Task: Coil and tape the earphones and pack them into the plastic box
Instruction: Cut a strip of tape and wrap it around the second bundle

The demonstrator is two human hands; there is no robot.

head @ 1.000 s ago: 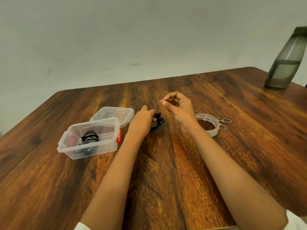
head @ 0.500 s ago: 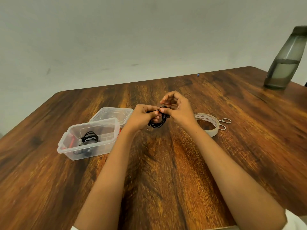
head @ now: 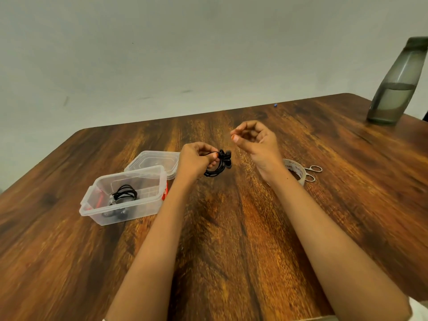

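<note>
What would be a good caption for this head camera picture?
Left hand pinches coiled black earphones above the table, right hand raised beside them.

Plastic box (head: 148, 206) open-topped, lid (head: 152, 159) behind; table (head: 231, 251) centre clear.

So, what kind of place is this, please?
Probably a plain room at home or in an office, not a workshop: a wooden table stands against a bare wall, and on it are only a water bottle, a tape roll and a plastic box.
</note>
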